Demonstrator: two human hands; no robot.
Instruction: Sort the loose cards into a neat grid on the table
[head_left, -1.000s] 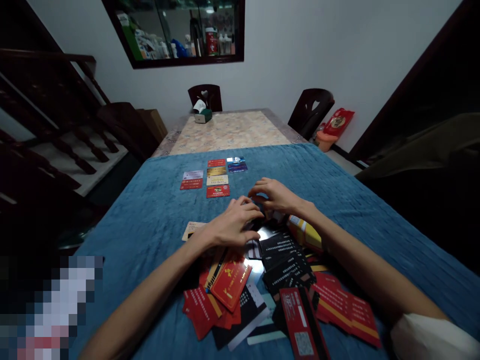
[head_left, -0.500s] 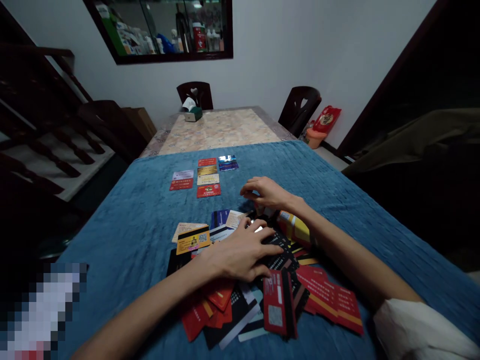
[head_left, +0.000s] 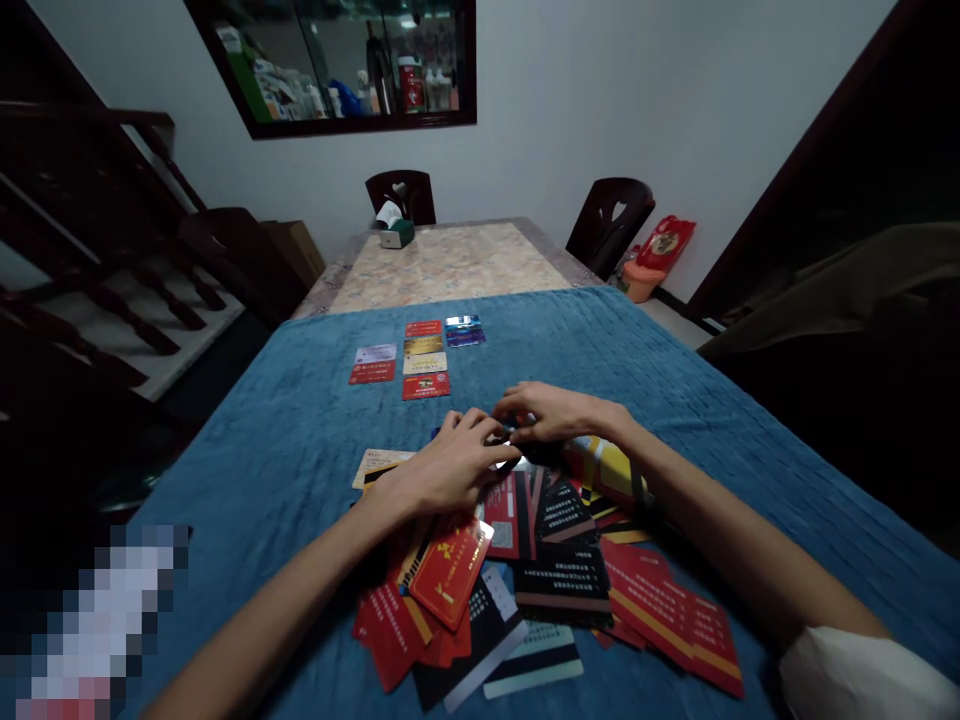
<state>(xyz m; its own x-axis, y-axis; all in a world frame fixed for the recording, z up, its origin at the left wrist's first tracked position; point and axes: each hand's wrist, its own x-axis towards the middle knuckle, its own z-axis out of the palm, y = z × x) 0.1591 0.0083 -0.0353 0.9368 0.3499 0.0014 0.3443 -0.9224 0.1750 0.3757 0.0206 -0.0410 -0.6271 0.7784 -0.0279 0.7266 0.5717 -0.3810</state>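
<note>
Plastic cards lie in a loose, overlapping pile on a blue cloth. My left hand [head_left: 469, 460] rests on the far side of the pile with its fingers apart, hiding the cards below. Beside it, my right hand [head_left: 562, 410] has curled fingers with the tips close together; what they hold, if anything, is hidden. Nearer me are a bright red card [head_left: 452, 575], a black card [head_left: 562, 585] and a pale card with a dark stripe [head_left: 534, 660]. Red cards with an orange stripe [head_left: 675, 615] fan out at the right. A yellow card [head_left: 611, 465] lies under my right wrist.
Beyond the pile, a column of several cards [head_left: 426, 386] lies between a pair at left [head_left: 373, 372] and a shiny blue card [head_left: 465, 331]. A tissue box [head_left: 397, 235] stands at the table's far end. Chairs [head_left: 611, 225] surround the table.
My left hand has moved left and away from me, exposing the bright red card. My right hand has come closer to it. A red striped card has shifted farther up the pile.
</note>
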